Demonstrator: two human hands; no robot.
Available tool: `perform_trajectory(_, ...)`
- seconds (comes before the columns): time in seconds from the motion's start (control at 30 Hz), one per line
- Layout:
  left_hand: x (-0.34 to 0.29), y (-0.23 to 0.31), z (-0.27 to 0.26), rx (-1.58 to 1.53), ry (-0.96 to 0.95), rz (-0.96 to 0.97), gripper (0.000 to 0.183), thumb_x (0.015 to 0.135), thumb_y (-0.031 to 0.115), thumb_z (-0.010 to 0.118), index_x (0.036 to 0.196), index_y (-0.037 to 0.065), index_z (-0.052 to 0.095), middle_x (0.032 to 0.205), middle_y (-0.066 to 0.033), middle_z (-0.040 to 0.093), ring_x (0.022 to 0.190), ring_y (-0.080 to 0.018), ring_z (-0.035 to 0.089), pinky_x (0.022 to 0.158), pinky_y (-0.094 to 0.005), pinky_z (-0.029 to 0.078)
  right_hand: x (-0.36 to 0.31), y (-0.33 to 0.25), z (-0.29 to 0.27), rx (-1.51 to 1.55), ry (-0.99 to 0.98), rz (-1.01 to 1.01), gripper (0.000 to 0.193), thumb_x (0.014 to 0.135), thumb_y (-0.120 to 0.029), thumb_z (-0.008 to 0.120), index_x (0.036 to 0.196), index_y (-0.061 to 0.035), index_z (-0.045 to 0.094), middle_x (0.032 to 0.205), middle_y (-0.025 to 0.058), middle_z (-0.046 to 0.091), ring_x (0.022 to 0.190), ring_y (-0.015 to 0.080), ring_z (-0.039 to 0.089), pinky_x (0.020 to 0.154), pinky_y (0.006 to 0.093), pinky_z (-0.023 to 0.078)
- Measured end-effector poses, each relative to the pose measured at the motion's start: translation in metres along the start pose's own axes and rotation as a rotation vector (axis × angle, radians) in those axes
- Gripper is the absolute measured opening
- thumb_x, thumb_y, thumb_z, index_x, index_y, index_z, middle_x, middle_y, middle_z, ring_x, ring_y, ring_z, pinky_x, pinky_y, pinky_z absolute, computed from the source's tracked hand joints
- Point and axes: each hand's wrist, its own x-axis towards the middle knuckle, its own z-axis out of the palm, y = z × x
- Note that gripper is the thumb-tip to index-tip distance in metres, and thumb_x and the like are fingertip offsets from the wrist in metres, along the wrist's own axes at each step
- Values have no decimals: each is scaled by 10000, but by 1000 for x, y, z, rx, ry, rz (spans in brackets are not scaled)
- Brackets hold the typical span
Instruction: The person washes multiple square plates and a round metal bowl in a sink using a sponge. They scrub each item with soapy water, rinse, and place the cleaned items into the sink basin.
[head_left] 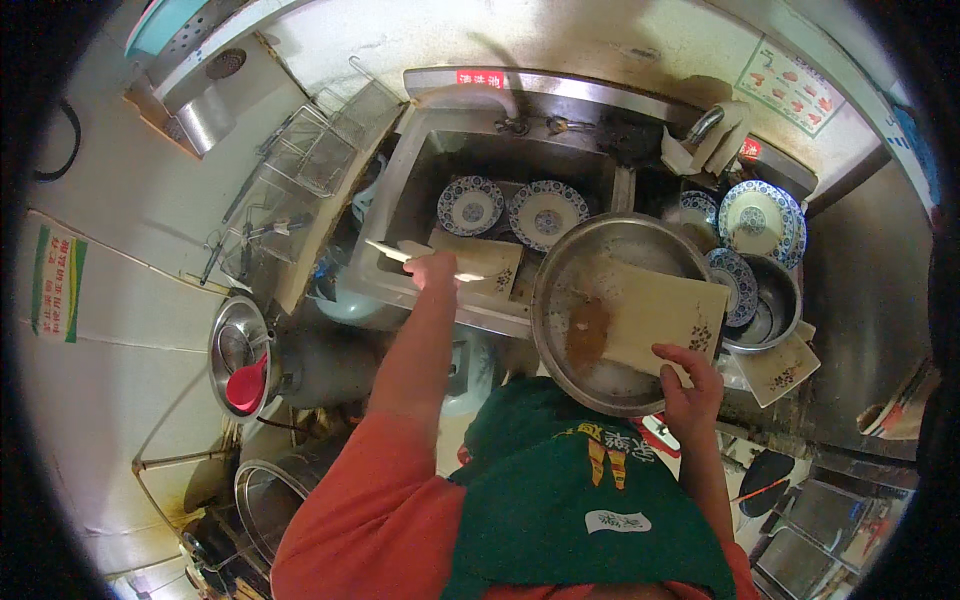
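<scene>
Over the left sink basin, my left hand is closed on a pale rectangular plate, seen nearly edge-on. Beneath it a cream rectangular plate with a dark floral print lies in the sink, by two round blue-rimmed plates. My right hand grips the near right corner of another cream floral plate. That plate rests tilted in a large round metal basin with cloudy, foamy water. A brown patch shows beside it; I cannot tell what it is.
At the right, blue-patterned plates stand by a metal pot, with another cream plate next to it. Taps line the back. Wire baskets occupy the left ledge, above a metal bowl holding a red ladle.
</scene>
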Motion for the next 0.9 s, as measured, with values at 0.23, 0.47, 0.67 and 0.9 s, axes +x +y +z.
perform_trajectory(0.23, 59, -15, 90, 170, 459, -210, 489, 914, 138, 666, 1334, 182, 419, 1068, -175, 633, 917, -327, 707, 667, -448, 603, -10, -5, -9, -54, 35, -3, 264, 860, -12, 602, 1097, -31, 716, 1042, 117, 739, 983, 219, 693, 909, 345, 502)
perform_trajectory(0.47, 99, -29, 117, 197, 501, -314, 575, 858, 195, 700, 1360, 152, 424, 1239, -165, 564, 1073, -335, 639, 839, -469, 554, -17, 37, -29, -76, 132, 325, 229, 923, -60, 622, 1146, -36, 671, 941, 122, 696, 478, 180, 650, 436, 287, 543)
perform_trajectory(0.67, 30, -19, 85, 259, 442, 506, 558, 853, 117, 632, 1377, 58, 450, 1364, -209, 498, 1199, -397, 569, 993, -502, 474, -12, 79, -39, -447, 199, 311, 313, 864, -114, 651, 1166, -37, 644, 1023, 174, 699, 901, 319, 703, 807, 445, 554)
perform_trajectory(0.9, -206, -72, 1, 362, -677, 1747, 729, 809, 240, 672, 1418, -48, 391, 1473, -313, 386, 1363, -472, 380, 1133, -548, 325, 26, 106, -39, -742, 137, 363, 251, 867, -164, 619, 1067, -13, 628, 1015, 207, 678, 951, 408, 654, 819, 493, 528)
